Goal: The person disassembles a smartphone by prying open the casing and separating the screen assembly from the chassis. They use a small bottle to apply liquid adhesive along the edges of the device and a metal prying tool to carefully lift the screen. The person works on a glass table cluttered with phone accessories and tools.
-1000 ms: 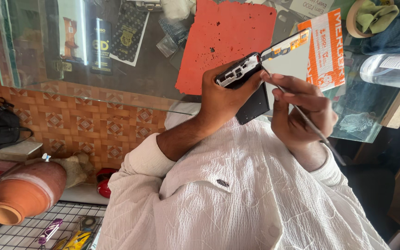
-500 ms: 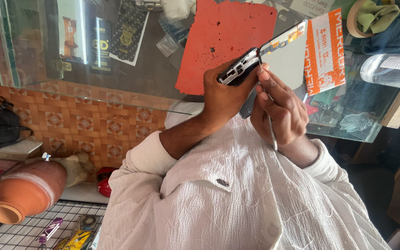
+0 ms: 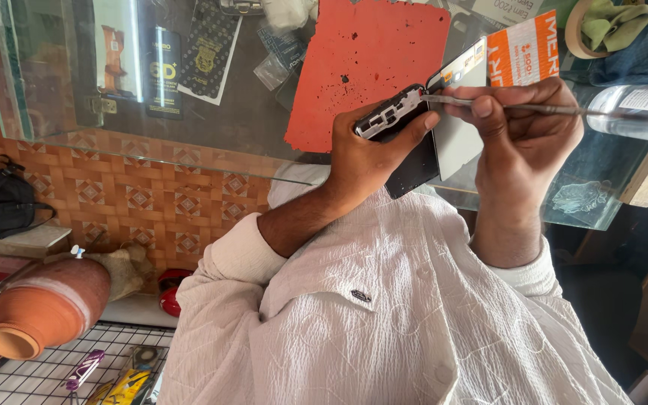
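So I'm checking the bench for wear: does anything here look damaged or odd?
Yes. The red mat on the glass counter is pitted with dark spots and small holes. The phone in the left hand is open, with its inner parts bared.

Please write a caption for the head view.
Left hand grips an opened phone; right hand holds a thin metal tool against it.

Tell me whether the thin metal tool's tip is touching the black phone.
Yes, the right hand holds the thin metal tool with its tip against the black phone in the left hand.
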